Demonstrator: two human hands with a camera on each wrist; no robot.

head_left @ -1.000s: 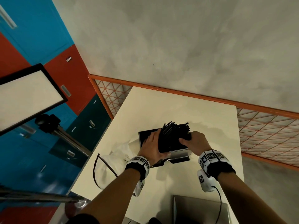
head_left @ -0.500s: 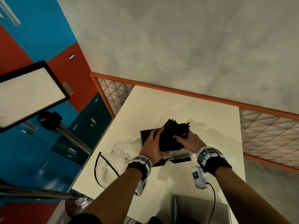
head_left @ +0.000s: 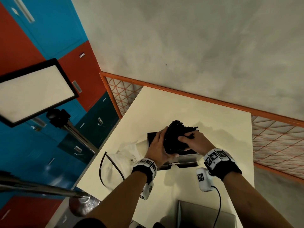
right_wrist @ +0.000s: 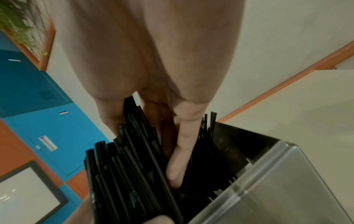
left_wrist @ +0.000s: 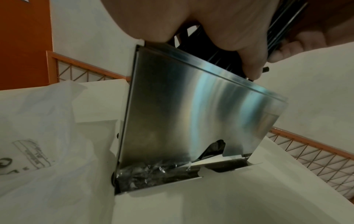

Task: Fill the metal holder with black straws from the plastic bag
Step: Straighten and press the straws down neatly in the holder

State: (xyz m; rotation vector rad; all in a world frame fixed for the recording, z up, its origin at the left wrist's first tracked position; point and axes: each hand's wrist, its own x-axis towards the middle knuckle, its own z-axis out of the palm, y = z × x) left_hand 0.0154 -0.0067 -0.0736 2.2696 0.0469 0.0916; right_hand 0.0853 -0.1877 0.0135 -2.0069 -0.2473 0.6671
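**Straws tipped upright over the holder**

Since a second ago we've swung the black straws [head_left: 176, 139] steeper into the metal holder [left_wrist: 191, 115]. Left hand [head_left: 160, 148] cups them; right hand [head_left: 195, 143] fingers [right_wrist: 182, 145] press in, extended. Uneven ends could snag the rim and spill onto the table [head_left: 189, 112].

No words, brand names or numbers can be read in any view. The white plastic bag [left_wrist: 38, 136] lying on the table carries faint grey print, a slanted boxed block of lines and part of a rounded mark near its lower left, but the letters are too blurred to make out; in the head view the same bag [head_left: 121, 160] shows only a tiny triangular symbol. The wrist bands [head_left: 215, 156] bear square black-and-white coded marker patterns, not text. Small pale label plates sit on the blue and red lockers [head_left: 81, 55], and another on a blue locker door [right_wrist: 63, 112], all illegible at this size.
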